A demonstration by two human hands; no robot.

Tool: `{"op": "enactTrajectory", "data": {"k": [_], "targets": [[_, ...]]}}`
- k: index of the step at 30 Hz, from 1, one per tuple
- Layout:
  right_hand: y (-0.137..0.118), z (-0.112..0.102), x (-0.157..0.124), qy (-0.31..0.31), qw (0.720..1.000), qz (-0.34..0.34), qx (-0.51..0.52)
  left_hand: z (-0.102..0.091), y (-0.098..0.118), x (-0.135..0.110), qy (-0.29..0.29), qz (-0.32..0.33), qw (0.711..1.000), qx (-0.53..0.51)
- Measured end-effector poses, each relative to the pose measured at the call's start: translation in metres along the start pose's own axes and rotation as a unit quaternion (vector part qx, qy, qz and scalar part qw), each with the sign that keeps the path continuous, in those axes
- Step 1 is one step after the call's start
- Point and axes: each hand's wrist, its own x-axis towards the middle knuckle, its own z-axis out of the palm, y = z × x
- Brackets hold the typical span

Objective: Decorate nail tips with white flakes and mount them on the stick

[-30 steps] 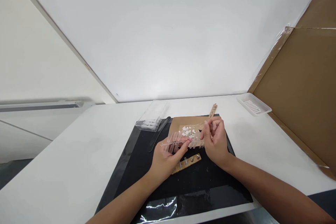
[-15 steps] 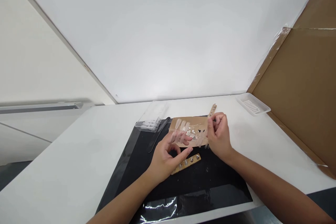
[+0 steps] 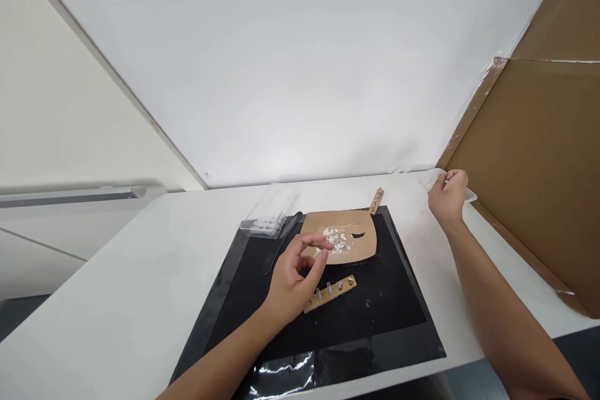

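My left hand (image 3: 294, 272) hovers over the near edge of a tan sheet (image 3: 313, 221), fingers curved and thumb slightly apart, with nothing visible between them. White flakes (image 3: 338, 240), thin pale sticks and a black crescent-shaped piece (image 3: 358, 235) lie on the sheet. Just right of this hand, a wooden strip (image 3: 345, 285) bears metal studs and small clear upright pieces. Far to the right, my right hand (image 3: 449, 200) is closed over a translucent white tray (image 3: 470, 197) and covers most of it. Whatever its fingers hold is hidden.
A black mat (image 3: 389, 306) lies under the sheet on a white table (image 3: 187, 250). At the mat's back left are a clear box (image 3: 267, 219) with white pieces and a curved black file (image 3: 281, 244). A second wooden strip (image 3: 376, 201) lies behind. Cardboard (image 3: 539, 169) walls the right.
My right hand has moved from the sheet's right edge to the tray at the back right. My left hand stays near the sheet, its thumb and fingers closer together.
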Motion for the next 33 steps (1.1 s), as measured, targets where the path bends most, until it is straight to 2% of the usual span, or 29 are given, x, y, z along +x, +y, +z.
{"op": "enactTrajectory", "data": {"k": [5,7,9,12,15,17,20,21,23,26,30,33], "targets": [[0.020,0.009,-0.004,-0.033,0.993,0.040,-0.103,-0.001,-0.001,0.001,-0.018,0.015,0.999,0.034],[0.024,0.010,-0.007,-0.043,0.988,0.059,-0.135,-0.004,0.002,0.003,-0.042,0.051,0.997,0.051],[0.025,0.009,-0.008,-0.044,0.983,0.074,-0.163,-0.009,0.006,0.006,-0.090,0.108,0.987,0.072],[0.020,0.006,-0.008,-0.035,0.979,0.066,-0.187,-0.017,0.013,0.010,-0.187,0.225,0.944,0.153],[0.006,0.003,-0.008,-0.040,0.983,0.027,-0.178,-0.021,0.015,0.012,-0.228,0.329,0.878,0.261],[-0.007,0.005,-0.012,-0.063,0.986,-0.006,-0.155,-0.020,0.014,0.013,-0.218,0.356,0.860,0.292],[-0.031,0.010,-0.027,-0.117,0.986,-0.056,-0.102,-0.017,0.008,0.014,-0.160,0.356,0.870,0.300],[-0.039,0.012,-0.036,-0.158,0.983,-0.080,-0.043,-0.016,0.006,0.014,-0.135,0.351,0.878,0.297],[-0.056,0.016,-0.055,-0.238,0.962,-0.119,0.055,-0.015,0.002,0.016,-0.090,0.332,0.894,0.288],[-0.077,0.021,-0.084,-0.321,0.925,-0.144,0.141,-0.015,-0.002,0.017,-0.048,0.305,0.908,0.284],[-0.094,0.020,-0.110,-0.415,0.882,-0.138,0.175,-0.013,-0.003,0.016,-0.041,0.290,0.910,0.293],[-0.099,0.017,-0.118,-0.450,0.862,-0.134,0.192,-0.012,-0.003,0.014,-0.032,0.283,0.913,0.293]]}}
